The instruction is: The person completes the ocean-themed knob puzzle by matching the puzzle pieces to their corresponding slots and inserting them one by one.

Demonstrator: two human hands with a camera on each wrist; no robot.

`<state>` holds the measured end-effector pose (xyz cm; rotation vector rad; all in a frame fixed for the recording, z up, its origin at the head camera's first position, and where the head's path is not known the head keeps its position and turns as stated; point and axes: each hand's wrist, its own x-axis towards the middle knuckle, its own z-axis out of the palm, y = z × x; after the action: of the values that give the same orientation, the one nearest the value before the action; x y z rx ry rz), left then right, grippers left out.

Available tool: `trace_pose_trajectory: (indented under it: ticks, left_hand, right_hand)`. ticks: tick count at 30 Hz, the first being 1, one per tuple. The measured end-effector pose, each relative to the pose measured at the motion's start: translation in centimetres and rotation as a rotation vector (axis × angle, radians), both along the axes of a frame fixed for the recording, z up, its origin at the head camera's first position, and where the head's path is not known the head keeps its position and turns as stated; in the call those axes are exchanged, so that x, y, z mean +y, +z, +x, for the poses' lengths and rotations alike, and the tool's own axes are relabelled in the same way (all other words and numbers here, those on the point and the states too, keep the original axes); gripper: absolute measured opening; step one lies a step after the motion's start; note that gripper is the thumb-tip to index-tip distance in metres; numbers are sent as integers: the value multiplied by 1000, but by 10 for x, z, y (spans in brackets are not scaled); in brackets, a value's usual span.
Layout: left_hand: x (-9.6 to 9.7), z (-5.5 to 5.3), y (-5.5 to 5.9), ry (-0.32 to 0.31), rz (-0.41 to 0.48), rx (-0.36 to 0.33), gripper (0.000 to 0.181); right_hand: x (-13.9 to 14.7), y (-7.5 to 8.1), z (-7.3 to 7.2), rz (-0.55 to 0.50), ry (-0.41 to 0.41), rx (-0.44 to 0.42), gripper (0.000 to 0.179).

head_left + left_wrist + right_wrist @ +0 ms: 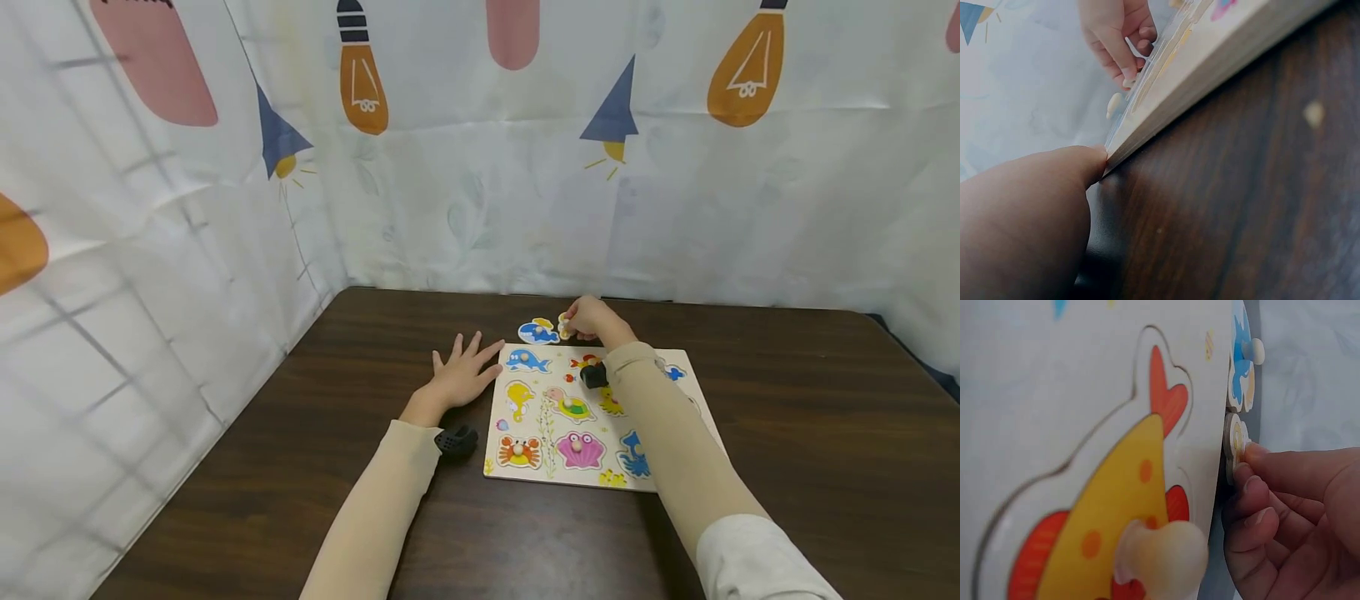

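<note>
A light wooden peg puzzle board with sea animals lies on the dark table. My left hand rests beside its upper left corner, fingers spread, with fingertips at the board's edge. Beyond the far edge, my right hand pinches a small white-and-yellow puzzle piece between thumb and fingers. The piece's picture is largely hidden by the hand. A blue whale piece lies just left of it, overlapping a yellow-orange piece. Near my right wrist, a red-and-yellow fish piece with a round knob sits in the board.
Crab, pink shell, turtle, seahorse and dolphin show on the board. My right forearm covers part of its right side. A patterned white curtain hangs behind the table.
</note>
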<state>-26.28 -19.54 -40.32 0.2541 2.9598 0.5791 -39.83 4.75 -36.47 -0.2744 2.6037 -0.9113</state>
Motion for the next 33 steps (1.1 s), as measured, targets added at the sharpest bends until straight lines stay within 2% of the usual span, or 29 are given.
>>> trace_pose_trajectory:
  ticks: [3,8,14,23,28,33]
  left_hand:
    - [-1,1,0,0,7,3,60]
    - [-1,-1,1,-3,15,3,60]
    - [0,-1,1,-2,9,2,59]
    - [2,-3,-1,-7,5,4,59]
    - [1,-2,0,-3,5,3,60]
    - [-1,1,-1,4,6,3,60]
  right_hand:
    - [-2,0,-1,-18,-2,-3,15]
    - [-3,2,-2,10,2,18,15]
    - [-4,3,0,103,25,49,8]
    - [3,17,9,242,90,126,21]
    - [8,24,17,254,127,169,27]
    - [11,23,29,223,193,224,30]
